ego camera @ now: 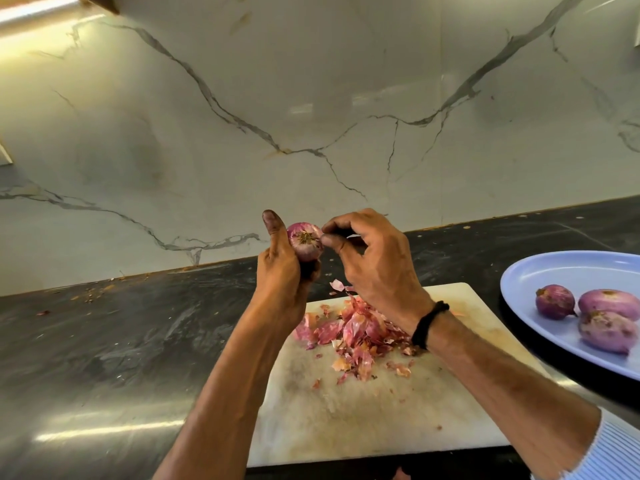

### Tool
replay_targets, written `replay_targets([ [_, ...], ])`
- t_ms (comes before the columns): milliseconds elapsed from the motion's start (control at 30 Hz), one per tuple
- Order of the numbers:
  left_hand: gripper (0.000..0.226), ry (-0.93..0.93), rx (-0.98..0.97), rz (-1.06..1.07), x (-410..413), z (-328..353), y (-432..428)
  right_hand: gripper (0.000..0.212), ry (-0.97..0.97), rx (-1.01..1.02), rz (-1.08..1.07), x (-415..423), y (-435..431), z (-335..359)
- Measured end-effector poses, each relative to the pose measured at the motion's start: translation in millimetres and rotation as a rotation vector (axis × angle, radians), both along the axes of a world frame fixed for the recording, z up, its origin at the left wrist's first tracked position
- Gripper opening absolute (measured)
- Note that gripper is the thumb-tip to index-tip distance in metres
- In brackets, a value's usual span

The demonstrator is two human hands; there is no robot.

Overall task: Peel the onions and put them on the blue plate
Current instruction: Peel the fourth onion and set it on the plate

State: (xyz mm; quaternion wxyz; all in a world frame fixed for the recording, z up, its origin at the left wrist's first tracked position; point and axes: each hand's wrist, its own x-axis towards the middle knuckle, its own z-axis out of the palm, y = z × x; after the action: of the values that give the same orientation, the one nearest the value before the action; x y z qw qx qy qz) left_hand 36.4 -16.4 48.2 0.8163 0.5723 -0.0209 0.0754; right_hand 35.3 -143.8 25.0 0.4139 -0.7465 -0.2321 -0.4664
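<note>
**Onion [304, 241] held in two hands above the far edge of the cutting board [346, 410]**

The onion is raised clear of the board, in front of the marble backsplash [311, 98]. Its root end, with a tuft of dry rootlets, faces near and slightly up. Its root-to-stem axis therefore runs from near to far, and the stem end is hidden. Purple skin still covers the visible side.

The left hand [282, 271] grips the onion from the left and below. The thumb stands straight up along the onion's left flank; the other fingers curl round its underside and are mostly hidden. The right hand [375, 261] reaches in from the right. Its thumb and forefinger are pressed together in a pinch at the onion's right edge, and the remaining fingers are loosely curled behind. Whether a flap of skin lies between the tips cannot be told. A black wristband [429, 323] circles the right wrist.

A heap of onion skins [353, 327] lies on the far half of the white board, with smaller flakes scattered nearer. The board rests on a dark countertop [104, 341].

The blue plate [540, 271] sits at the right, well apart from the hands and cut off by the frame edge. It holds three peeled onions [604, 331], clustered close together.
</note>
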Motion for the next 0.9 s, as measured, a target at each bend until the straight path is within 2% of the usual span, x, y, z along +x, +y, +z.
replay_targets([
  [200, 0.070, -0.124, 0.123, -0.032, 1.2, -5.4, 1.9, 0.019, -0.014, -0.008, 0.017, 1.5, 4.3, -3.1],
  [400, 0.069, -0.181, 0.217, -0.109, 3.3, -3.3, 4.5, 0.017, 0.043, 0.068, 0.098, -1.6, 0.1, -0.9],
  [767, 0.066, -0.202, 0.251, -0.128, 5.7, -2.0, 6.1, 0.017, 0.007, 0.055, 0.018, -2.7, 3.2, 0.4],
  [900, 0.071, -0.219, 0.261, -0.107, 8.0, -4.2, 4.3, 0.016, 0.006, 0.040, -0.011, -2.3, 5.5, 0.7],
])
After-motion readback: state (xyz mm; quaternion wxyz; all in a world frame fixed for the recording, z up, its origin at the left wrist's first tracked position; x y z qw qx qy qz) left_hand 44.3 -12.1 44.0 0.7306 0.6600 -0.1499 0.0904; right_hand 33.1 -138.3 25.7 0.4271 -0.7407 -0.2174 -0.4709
